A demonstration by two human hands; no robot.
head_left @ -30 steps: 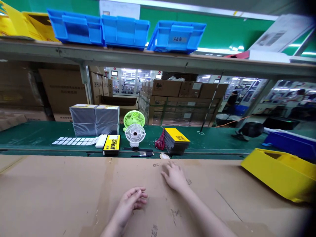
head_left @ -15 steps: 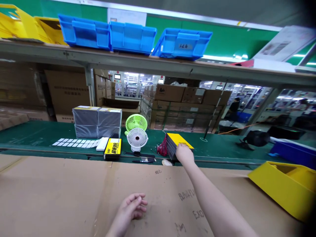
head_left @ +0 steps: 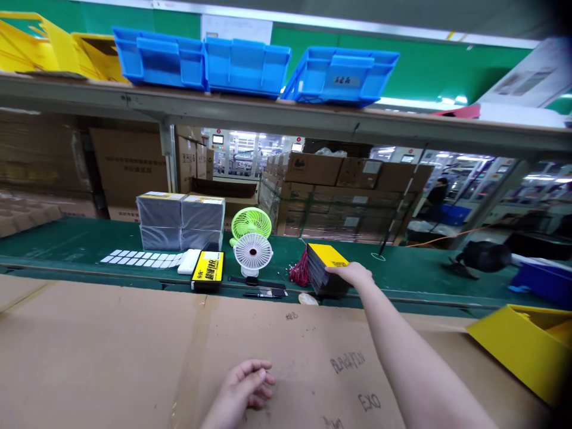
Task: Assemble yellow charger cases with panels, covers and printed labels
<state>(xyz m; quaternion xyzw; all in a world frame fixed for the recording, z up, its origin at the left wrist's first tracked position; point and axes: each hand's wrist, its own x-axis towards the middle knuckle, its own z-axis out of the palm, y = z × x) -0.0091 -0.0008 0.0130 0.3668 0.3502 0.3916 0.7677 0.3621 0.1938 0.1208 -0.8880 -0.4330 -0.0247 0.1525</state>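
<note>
My right hand (head_left: 354,274) reaches to a stack of flat yellow-and-black boxes (head_left: 328,255) on the green bench. Its thumb lies at the near edge of the top box, and the fingers are partly hidden at the right side. Low over the brown cardboard sheet (head_left: 134,345), my left hand (head_left: 250,384) is empty, fingers loosely bent and apart. Left of the stack lies a bundle of red cords (head_left: 299,271). A single yellow-and-black box (head_left: 208,268) lies farther left, beside white pieces (head_left: 190,261).
A white fan (head_left: 252,253) and a green fan (head_left: 251,223) stand mid-bench. Wrapped box stacks (head_left: 181,223) are left of them. A black pen (head_left: 259,295) lies near the front. A yellow bin (head_left: 513,345) is at right; blue bins (head_left: 248,65) line the shelf above.
My right hand has shifted from the near part of the stack's top to its right side. The left hand keeps nearly the same pose. The view has shifted slightly.
</note>
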